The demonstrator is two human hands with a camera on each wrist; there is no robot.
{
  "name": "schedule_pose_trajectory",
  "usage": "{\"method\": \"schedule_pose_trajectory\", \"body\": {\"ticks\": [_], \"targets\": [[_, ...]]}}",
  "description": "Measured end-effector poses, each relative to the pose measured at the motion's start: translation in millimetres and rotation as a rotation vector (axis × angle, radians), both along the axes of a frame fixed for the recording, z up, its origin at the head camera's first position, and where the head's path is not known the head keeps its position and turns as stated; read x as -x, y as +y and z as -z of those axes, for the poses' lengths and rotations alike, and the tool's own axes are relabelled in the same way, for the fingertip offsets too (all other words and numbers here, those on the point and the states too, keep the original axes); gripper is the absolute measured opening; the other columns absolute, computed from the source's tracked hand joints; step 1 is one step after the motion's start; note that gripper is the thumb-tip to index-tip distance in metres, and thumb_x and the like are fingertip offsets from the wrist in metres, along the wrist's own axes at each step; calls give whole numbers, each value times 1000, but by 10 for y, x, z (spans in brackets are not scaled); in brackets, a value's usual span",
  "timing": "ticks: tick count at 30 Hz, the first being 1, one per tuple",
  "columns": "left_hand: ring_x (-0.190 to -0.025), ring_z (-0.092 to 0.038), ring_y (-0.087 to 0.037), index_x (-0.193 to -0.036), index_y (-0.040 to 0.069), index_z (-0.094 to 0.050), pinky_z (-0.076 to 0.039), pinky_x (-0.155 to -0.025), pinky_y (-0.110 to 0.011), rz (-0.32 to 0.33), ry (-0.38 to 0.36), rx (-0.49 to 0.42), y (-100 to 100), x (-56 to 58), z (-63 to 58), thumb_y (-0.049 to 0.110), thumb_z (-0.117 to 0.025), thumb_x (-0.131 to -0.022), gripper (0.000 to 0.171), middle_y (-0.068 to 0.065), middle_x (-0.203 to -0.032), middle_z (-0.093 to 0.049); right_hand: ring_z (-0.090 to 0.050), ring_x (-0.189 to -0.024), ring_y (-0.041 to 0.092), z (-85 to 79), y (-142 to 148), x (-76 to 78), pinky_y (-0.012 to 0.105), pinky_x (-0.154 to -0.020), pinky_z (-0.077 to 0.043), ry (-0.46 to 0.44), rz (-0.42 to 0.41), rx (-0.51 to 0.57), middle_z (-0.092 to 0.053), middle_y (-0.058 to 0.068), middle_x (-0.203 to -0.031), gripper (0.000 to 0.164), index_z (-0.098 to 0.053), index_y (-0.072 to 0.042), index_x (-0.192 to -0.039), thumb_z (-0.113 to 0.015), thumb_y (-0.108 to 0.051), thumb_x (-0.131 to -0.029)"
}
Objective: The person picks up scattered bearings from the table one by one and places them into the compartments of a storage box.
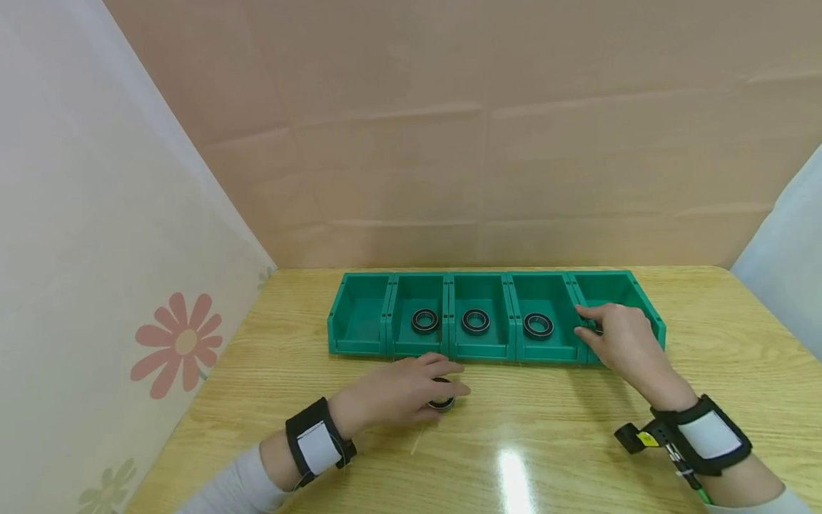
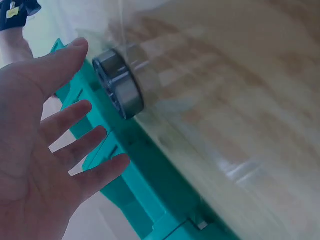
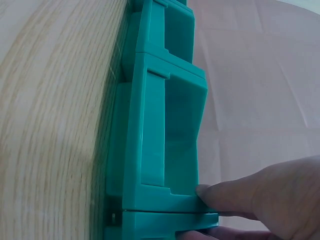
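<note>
On the table in front of the bins lies a ball bearing [image 1: 442, 404], a dark-faced ring with a bright metal rim. Over it reaches my left hand [image 1: 411, 389], its thumb and fingers spread; the left wrist view shows a gap between them and the bearing [image 2: 120, 85]. My right hand [image 1: 626, 343] is at the rightmost green bin [image 1: 604, 285], thumb and finger apart at its left divider. A dark sliver shows between them; I cannot tell whether they pinch it. In the right wrist view, fingertips [image 3: 204, 192] lie at the divider's edge.
Five joined green bins stand in a row. The second, third and fourth from the left each hold a bearing: one [image 1: 425, 321], another [image 1: 476, 322] and a third [image 1: 538, 326]. Behind the wooden table [image 1: 546, 428] hangs a tan sheet [image 1: 475, 143]; a flowered sheet [image 1: 96, 250] borders the left.
</note>
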State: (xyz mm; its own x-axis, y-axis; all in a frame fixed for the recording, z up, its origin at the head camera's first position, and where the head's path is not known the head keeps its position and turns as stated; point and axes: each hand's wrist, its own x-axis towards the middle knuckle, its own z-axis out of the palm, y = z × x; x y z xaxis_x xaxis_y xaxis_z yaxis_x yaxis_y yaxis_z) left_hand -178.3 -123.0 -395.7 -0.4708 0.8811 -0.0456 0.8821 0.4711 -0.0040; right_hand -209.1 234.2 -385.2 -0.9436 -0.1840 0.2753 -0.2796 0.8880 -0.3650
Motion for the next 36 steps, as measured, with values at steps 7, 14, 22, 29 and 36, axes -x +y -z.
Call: {"method": "schedule_pose_trajectory", "body": {"ticks": [7,14,22,29,36], "targets": [[-135,-48,-15,-139,31,-57,-48,-105,-24,12,18,7,31,-22,83,29,-70,-94,47,2,-147,-52,-31,-37,14,-3,-4,0,23,-38,-24,-8,1,2,-46,3,-55,41,-65,8,-124,-73,-11,-88],[-137,-48,-16,-137,30,-59,-45,-110,-27,-3,-13,-4,39,-41,100,24,-68,-95,43,2,-146,-53,-30,-37,13,5,3,5,23,-38,-24,-10,-1,7,-45,2,-52,42,-64,7,-125,-73,-11,-88],[-135,-49,-15,-133,29,-62,-44,-110,-26,-28,-73,15,53,-39,106,20,-67,-95,40,3,-144,-55,-31,-37,14,2,7,4,23,-38,-24,-9,2,11,-47,3,-55,42,-64,7,-125,-73,-10,-88],[-132,-53,-13,-129,30,-65,-45,-109,-25,-13,-75,23,69,-26,121,20,-67,-95,35,4,-141,-58,-31,-37,13,-1,4,1,23,-38,-24,-14,2,15,-48,3,-56,42,-64,7,-125,-73,-10,-88],[-127,-55,-11,-126,30,-67,-45,-108,-23,-5,-71,13,79,-19,118,18,-67,-96,32,4,-136,-61,-30,-37,13,5,2,2,23,-38,-24,9,-6,7,-47,3,-55,41,-65,8,-123,-74,-10,-87]]}}
